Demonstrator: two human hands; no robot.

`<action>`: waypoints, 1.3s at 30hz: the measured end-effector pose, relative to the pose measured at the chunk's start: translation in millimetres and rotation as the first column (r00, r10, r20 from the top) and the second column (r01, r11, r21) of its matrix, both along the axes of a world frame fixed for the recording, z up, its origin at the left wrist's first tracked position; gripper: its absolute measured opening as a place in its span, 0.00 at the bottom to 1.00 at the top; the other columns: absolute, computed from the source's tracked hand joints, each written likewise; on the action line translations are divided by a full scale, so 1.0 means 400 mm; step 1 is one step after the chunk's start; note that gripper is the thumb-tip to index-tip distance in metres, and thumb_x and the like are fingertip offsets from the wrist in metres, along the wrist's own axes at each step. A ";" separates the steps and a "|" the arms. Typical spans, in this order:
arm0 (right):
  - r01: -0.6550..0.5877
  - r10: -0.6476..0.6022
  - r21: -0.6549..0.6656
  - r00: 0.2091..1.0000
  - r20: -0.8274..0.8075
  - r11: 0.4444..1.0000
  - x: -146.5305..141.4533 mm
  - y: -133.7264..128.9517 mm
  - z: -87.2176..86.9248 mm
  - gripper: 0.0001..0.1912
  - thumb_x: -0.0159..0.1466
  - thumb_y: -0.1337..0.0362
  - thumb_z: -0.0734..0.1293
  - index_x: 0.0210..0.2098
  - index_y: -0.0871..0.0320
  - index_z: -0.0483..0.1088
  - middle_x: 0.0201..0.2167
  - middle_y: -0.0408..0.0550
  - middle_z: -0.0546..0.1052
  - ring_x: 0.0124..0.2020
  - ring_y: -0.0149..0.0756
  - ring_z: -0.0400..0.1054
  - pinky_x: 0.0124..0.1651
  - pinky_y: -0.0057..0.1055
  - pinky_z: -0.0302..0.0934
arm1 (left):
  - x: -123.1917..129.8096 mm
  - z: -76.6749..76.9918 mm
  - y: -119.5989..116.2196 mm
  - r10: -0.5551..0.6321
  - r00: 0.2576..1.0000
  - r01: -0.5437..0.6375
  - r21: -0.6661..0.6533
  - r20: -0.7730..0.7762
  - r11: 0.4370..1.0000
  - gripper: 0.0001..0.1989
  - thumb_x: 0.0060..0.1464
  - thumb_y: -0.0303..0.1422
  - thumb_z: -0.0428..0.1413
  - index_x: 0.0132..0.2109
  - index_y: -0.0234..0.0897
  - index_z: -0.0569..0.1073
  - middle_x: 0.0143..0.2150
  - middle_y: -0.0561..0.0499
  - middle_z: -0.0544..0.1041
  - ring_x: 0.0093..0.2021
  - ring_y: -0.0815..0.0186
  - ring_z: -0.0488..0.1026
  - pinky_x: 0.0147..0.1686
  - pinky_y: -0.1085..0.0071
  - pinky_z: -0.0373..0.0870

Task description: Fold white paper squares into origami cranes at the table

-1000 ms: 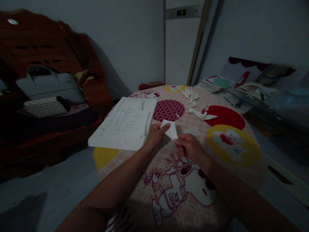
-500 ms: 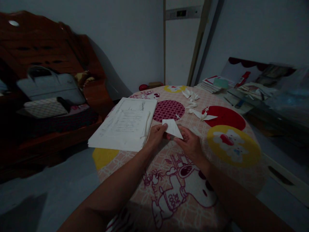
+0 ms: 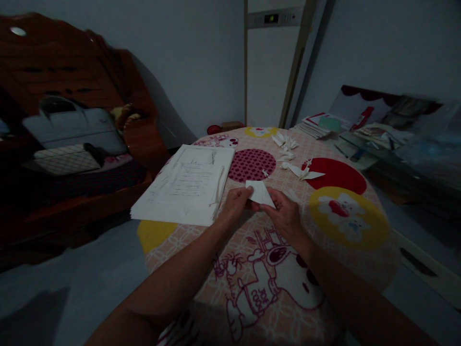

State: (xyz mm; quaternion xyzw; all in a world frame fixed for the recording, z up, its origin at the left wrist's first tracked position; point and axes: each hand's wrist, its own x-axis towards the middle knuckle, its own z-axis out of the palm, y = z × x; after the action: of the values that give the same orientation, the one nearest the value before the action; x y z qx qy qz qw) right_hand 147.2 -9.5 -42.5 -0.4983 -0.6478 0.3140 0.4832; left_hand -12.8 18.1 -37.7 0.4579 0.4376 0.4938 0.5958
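Paper stack (image 3: 183, 185) on left side of table (image 3: 248, 235). Just right of it, left hand (image 3: 236, 203): fingers pinching left edge of folded white paper (image 3: 261, 193), thumb on top. Paper is between both hands, over the table. Right hand (image 3: 286, 215): fingers gripping its lower right corner. Folded paper figures (image 3: 302, 172) lie farther back, right.

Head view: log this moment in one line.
left hand: grips folded paper | right hand: grips same paper | paper stack: on tablecloth, left
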 end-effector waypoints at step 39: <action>0.026 -0.109 0.344 0.968 0.224 0.939 0.006 -0.009 0.016 0.05 0.63 0.66 0.65 0.30 0.55 0.70 0.28 0.46 0.75 0.30 0.36 0.69 0.35 0.32 0.63 | 0.000 0.011 -0.006 -0.078 0.988 0.068 0.078 0.135 0.995 0.24 0.44 0.46 0.66 0.43 0.34 0.75 0.38 0.48 0.78 0.31 0.67 0.75 0.35 0.69 0.75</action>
State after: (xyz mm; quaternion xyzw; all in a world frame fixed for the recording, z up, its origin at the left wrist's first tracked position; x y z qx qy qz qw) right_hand 149.5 -13.0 -35.9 -0.4640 -0.7282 0.1186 0.4902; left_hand -12.7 15.6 -33.3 0.4598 0.3601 0.5178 0.6251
